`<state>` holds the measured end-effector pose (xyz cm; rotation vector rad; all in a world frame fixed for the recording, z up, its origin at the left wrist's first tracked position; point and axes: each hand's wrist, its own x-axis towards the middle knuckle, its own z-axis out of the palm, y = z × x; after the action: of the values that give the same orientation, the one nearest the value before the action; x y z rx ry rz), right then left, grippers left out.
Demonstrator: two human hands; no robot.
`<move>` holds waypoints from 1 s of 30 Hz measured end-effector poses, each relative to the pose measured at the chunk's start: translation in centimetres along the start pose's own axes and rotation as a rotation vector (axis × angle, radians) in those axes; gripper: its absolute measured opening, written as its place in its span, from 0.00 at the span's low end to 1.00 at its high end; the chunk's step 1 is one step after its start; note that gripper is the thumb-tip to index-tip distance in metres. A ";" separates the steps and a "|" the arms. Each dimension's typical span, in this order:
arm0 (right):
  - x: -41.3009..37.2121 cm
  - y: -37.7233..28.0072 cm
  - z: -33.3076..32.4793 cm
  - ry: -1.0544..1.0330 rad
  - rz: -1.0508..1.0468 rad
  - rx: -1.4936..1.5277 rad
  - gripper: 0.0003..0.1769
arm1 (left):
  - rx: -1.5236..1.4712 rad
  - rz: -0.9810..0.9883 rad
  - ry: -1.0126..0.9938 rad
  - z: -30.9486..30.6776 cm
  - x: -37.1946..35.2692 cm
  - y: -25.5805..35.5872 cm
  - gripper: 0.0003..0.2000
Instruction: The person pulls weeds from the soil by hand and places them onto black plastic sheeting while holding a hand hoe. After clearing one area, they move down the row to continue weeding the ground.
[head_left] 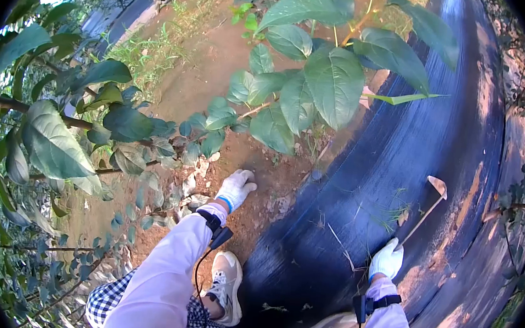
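My right hand (386, 259), in a white glove, is wrapped round the thin handle of a small hoe (420, 222). The hoe's blade (438, 186) points away from me, over the black ground sheet (363, 167). My left hand (237, 189), also gloved in white, hovers above the bare soil with its fingers curled in, and nothing shows in it. Pale dry leaves (192, 186) lie just left of that hand. Some weeds (390, 215) stick up from the sheet, left of the hoe handle.
Leafy branches (333, 85) hang close in front, and more leaves (56, 138) crowd the left side. My shoe (224, 287) stands at the sheet's edge. Grass (150, 49) grows further off on the brown soil. Cables run from the bands on both wrists.
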<state>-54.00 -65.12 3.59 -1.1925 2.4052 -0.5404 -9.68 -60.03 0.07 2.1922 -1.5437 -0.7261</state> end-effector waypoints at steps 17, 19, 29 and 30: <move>-0.3 -1.6 -0.9 -0.059 0.076 -0.113 0.27 | -0.181 -0.079 -0.059 2.2 3.1 5.8 0.09; -0.3 -0.9 -0.3 0.008 0.056 -0.110 0.27 | -0.090 -0.125 0.209 2.1 4.5 5.7 0.11; -0.6 -3.0 -1.5 -0.058 0.168 -0.214 0.25 | -0.071 0.146 0.019 1.9 12.8 8.1 0.13; -0.8 -2.8 -1.4 -0.059 0.179 -0.207 0.25 | -0.208 0.093 0.119 2.3 13.1 9.9 0.13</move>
<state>-52.48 -65.82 6.33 -1.0420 2.5322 -0.2018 -14.96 -75.65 1.14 1.9623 -1.4318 -0.6818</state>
